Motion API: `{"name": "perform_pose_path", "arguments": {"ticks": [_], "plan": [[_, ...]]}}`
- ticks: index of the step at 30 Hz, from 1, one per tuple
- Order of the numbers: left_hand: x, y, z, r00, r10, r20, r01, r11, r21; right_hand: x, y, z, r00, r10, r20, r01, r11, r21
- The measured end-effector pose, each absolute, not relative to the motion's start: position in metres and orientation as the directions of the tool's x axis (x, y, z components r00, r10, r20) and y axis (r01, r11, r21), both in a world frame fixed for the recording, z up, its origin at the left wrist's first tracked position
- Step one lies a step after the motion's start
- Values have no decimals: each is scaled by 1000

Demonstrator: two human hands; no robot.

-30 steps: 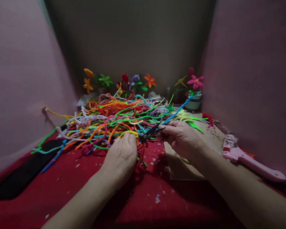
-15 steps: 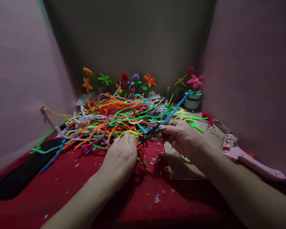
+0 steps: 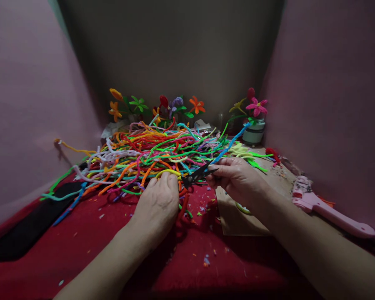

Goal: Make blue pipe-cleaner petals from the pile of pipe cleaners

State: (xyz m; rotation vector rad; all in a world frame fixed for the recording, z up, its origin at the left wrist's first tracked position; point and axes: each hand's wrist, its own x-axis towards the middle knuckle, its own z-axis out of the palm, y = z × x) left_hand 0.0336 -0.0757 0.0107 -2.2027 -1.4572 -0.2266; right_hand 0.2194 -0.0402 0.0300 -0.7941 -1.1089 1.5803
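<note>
My left hand is closed around the handles of a pair of scissors, which its fingers hide. The black scissors point right, with their blades a little apart near the fingertips of my right hand. Pinched in that hand is a blue pipe cleaner, its free end reaching up and away toward the flower pot. Its lower end lies close to the blades; whether they touch it I cannot tell. Behind both hands lies a heap of colourful pipe cleaners.
Pipe-cleaner flowers stand along the back, some in a pale pot. A brown board lies under my right forearm, with a pink-handled tool farther right. Fuzzy scraps dot the red cloth. A black strip lies left.
Almost nothing differs. Both hands, the scissors and the blue pipe cleaner hold nearly the same position, and the whole view shifts very slightly.
</note>
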Motion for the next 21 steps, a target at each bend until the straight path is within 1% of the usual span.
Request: {"name": "perform_pose_path", "arguments": {"ticks": [3,4,5,6,8,10,11,13,15,17,19,21], "plan": [[32,-76,8,411,824,391,909,-339,-243,220,-41,33,-293,955,38,-335,-66,-940],[31,-76,8,407,828,387,913,-359,-193,220,-42,34,-293,955,43,-326,-58,-944],[31,-77,7,394,835,385,918,-380,-115,220,-42,34,-289,956,49,-312,-46,-949],[32,-77,8,371,844,387,916,-401,-5,219,-43,34,-283,957,57,-298,-31,-954],[34,-78,11,278,874,397,868,-406,285,217,-43,32,-279,958,70,-273,-9,-962],[38,-78,17,156,914,375,736,-361,573,215,-43,28,-292,953,79,-276,-5,-961],[41,-78,20,110,933,342,650,-328,686,214,-43,25,-305,948,85,-292,-8,-956],[45,-76,26,72,968,240,471,-245,847,211,-43,21,-337,936,103,-325,-13,-946],[49,-75,29,89,987,134,317,-155,935,209,-44,18,-358,926,116,-362,-23,-932],[50,-76,30,101,992,73,236,-95,967,208,-44,17,-361,924,123,-416,-41,-908],[50,-78,29,101,992,74,251,-98,963,208,-43,18,-335,933,135,-488,-49,-871],[47,-80,28,97,985,145,339,-169,925,208,-41,20,-277,950,141,-550,-36,-834]]}}
